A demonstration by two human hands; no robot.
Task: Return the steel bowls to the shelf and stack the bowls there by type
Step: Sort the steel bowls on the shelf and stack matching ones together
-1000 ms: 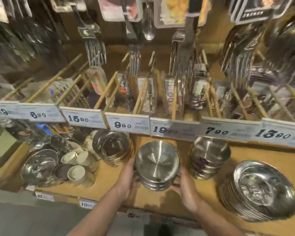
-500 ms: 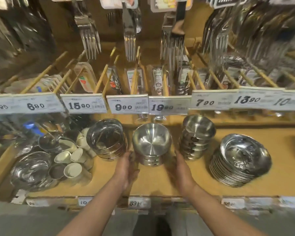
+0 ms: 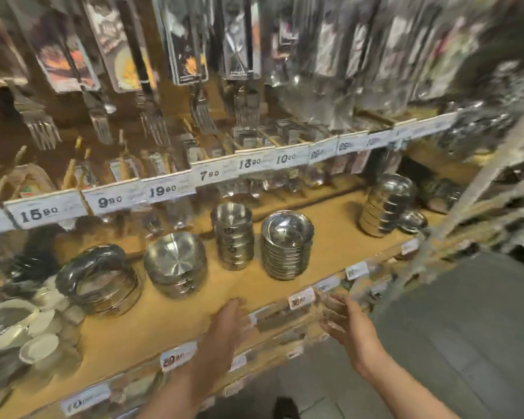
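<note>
1. Head view: both hands hang in front of the wooden shelf [image 3: 170, 325] and hold nothing.
2. Left hand [image 3: 224, 331] is over the shelf's front edge, its fingers straight and pressed close together, pointing toward the bowls; motion blur softens the fingertips.
3. Right hand [image 3: 348, 325] is just past the shelf edge, over the grey floor [image 3: 466, 328], fingers straight and slightly spread, palm turned toward the left hand.
4. Nearest to the hands, a short stack of steel bowls [image 3: 176, 264] stands on the shelf, apart from both hands, below the 19.90 price tag [image 3: 163, 191].
5. To its left sits a wider stack of shiny bowls [image 3: 99, 279], tilted slightly; left of that lies a cluster of small white cups [image 3: 40, 334], blurred.
6. To its right a tall narrow bowl stack [image 3: 233, 235] stands upright, and just beside that a stack of shallow bowls [image 3: 286, 244].
7. Well apart, at the far right of the shelf, another bowl stack [image 3: 386, 205] leans, with a single small bowl [image 3: 412, 221] touching or just beside its base; I cannot tell which.
8. Packaged forks [image 3: 155, 125] hang above the tag rail, heavily blurred.
</note>
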